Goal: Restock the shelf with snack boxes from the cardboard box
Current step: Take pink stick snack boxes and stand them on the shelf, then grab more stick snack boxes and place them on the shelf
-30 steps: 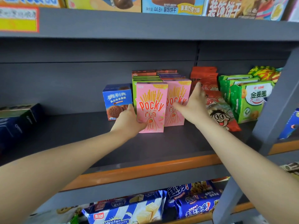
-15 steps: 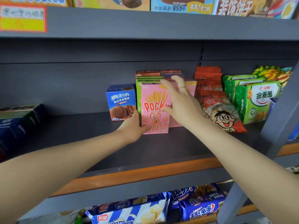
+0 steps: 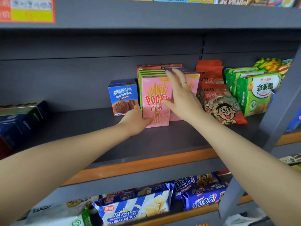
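Two hands at the pink Pocky box (image 3: pixel 155 101): left hand (image 3: pixel 136 120) gripping its corner, right hand (image 3: pixel 180 97) fingers spread.

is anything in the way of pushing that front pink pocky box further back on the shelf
Yes. The left hand grips the front pink box, and green boxes stand directly behind it, with brown ones behind those. The row looks full, so it can hardly go deeper.

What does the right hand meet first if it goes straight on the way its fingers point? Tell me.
The right hand points up and back over the pink Pocky boxes. It would probably first meet the purple boxes stacked behind them, though depth is unclear.
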`<state>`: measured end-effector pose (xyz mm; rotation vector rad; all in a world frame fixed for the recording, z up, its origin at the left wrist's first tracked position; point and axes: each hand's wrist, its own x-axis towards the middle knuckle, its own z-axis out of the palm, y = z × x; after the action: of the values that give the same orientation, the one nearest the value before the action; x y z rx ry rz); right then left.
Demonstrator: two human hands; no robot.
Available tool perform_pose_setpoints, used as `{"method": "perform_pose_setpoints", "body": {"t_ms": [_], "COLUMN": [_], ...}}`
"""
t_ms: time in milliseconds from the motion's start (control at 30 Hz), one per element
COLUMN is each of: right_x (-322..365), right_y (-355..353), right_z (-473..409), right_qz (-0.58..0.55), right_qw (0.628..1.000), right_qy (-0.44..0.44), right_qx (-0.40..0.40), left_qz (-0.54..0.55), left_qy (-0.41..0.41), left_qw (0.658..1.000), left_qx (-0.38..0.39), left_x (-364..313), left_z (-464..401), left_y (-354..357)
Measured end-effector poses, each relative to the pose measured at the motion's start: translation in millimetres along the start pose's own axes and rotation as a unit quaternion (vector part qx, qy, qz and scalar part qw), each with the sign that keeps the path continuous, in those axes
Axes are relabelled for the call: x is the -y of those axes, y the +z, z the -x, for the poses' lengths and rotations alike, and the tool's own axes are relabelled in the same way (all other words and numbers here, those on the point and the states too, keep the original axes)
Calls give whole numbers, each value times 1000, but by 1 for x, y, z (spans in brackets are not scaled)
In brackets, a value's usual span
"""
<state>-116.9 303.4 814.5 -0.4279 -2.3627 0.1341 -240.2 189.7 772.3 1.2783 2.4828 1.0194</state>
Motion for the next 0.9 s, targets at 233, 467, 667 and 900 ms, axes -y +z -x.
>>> {"method": "perform_pose_setpoints", "body": {"t_ms": [233, 467, 667, 900], "right_x": [-18, -30, -52, -89], "right_y": [-45, -67, -23, 90], "right_z": [67, 169, 281, 442], "right_qz": [-79, -140, -144, -85], "right_qw": [987, 980, 964, 896], "right_qy": [-93, -143, -138, 36], "right_qx": [-103, -9, 176, 434], "left_qz": [-62, -143, -113, -92], "left_qy": [147, 341, 195, -22], "left_qw": [975, 929, 967, 963], "left_qx": [-157, -15, 116, 251], "left_x": [-45, -51, 5, 108], "left_z": [87, 189, 246, 303], "left_y": [-12, 59, 173, 301]}}
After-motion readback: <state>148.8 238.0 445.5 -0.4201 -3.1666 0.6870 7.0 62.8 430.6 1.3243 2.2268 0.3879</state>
